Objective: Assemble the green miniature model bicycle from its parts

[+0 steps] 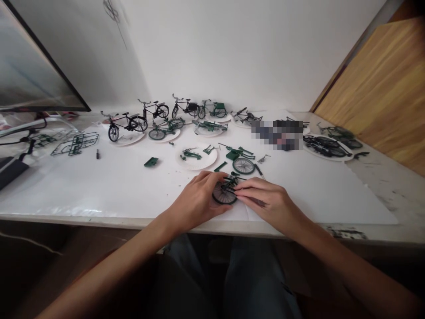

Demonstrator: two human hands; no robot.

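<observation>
**Model bicycle [224, 193]: Hand Position and Surroundings**

Clock reference: bicycle at centre, 12 o'clock toward the wall [232, 53].

At 10 o'clock: monitor [33, 62], green wire frames [75, 144], green tray [151, 162]. At 11 o'clock: standing black bicycles [128, 124], then a paper plate [199, 165] bearing small green parts.

Left hand [199, 199]: thumb and fingers spread in a C, gripping the bicycle's wheel. The bicycle is between both hands, near the table's front edge [133, 222], which runs past at 6 o'clock.

Just beyond, at 12 to 1 o'clock: green box [232, 154] and loose wheel [243, 166], close obstructions.

Right hand [265, 197]: fingertips pinched together on the bicycle's near side; whether they also grip a small part cannot be told.

At 2 o'clock: black-handled tool [258, 170], dark bicycle parts [327, 146], wooden panel [381, 88] bounding the table.
</observation>
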